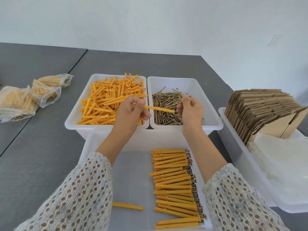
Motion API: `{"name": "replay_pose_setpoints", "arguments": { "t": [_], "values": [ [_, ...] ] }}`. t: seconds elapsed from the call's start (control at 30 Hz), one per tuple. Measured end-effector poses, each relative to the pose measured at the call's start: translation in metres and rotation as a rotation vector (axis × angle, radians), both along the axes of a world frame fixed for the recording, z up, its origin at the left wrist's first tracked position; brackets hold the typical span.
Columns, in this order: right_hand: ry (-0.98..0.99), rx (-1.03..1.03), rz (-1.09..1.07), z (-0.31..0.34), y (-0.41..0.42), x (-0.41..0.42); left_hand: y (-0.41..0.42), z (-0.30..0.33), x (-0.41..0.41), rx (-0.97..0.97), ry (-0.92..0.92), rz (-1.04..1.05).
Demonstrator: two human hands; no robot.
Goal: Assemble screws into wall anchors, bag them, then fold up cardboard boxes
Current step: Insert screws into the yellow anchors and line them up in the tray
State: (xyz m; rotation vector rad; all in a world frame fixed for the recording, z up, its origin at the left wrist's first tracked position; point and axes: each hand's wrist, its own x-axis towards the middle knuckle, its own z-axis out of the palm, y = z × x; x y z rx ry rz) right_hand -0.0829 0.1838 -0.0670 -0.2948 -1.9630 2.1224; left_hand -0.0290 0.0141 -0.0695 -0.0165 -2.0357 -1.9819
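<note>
My left hand (pixel 129 112) grips one orange wall anchor (pixel 160 109), whose free end points right toward my right hand. My right hand (pixel 190 109) pinches a brass screw (pixel 171 104) just above the anchor's end. Both hands hover over two white bins: the left bin (pixel 75 114) is heaped with loose orange anchors, the right bin (pixel 215 112) holds a pile of screws. In the near white bin (pixel 88 147), a stack of assembled anchors with screw heads at the right (pixel 175 185) lies in a row, and a single anchor (pixel 128 206) lies apart to its left.
Three clear bags of finished anchors (pixel 21 100) lie on the grey table at the left. A long white tray (pixel 233 147) at the right holds flat cardboard boxes (pixel 260 112) standing on edge and a stack of clear bags (pixel 283 157).
</note>
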Motion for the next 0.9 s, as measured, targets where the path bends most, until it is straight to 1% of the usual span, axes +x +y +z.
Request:
{"name": "replay_pose_setpoints", "arguments": {
  "t": [0.07, 0.13, 0.27, 0.37, 0.7, 0.8, 0.9],
  "values": [
    [-0.01, -0.034, -0.017, 0.001, 0.0, 0.0, 0.0, -0.003, -0.001, -0.07, -0.017, 0.008],
    [-0.022, -0.115, -0.046, 0.001, 0.003, -0.001, 0.0, -0.005, -0.001, -0.094, -0.013, 0.01],
    [-0.041, -0.301, -0.112, 0.002, 0.009, -0.003, -0.002, -0.006, -0.003, -0.043, -0.025, 0.032],
    [-0.05, -0.349, -0.143, 0.001, 0.01, -0.004, -0.003, -0.005, -0.003, -0.034, -0.027, 0.038],
    [-0.063, -0.321, -0.167, 0.0, 0.011, -0.006, -0.003, -0.003, -0.003, -0.067, -0.04, 0.035],
    [-0.065, -0.288, -0.125, 0.0, 0.01, -0.006, -0.002, -0.003, -0.003, -0.075, -0.035, 0.025],
    [-0.052, -0.237, -0.038, 0.0, 0.008, -0.006, -0.002, -0.003, -0.002, -0.075, -0.03, 0.004]
  ]
}}
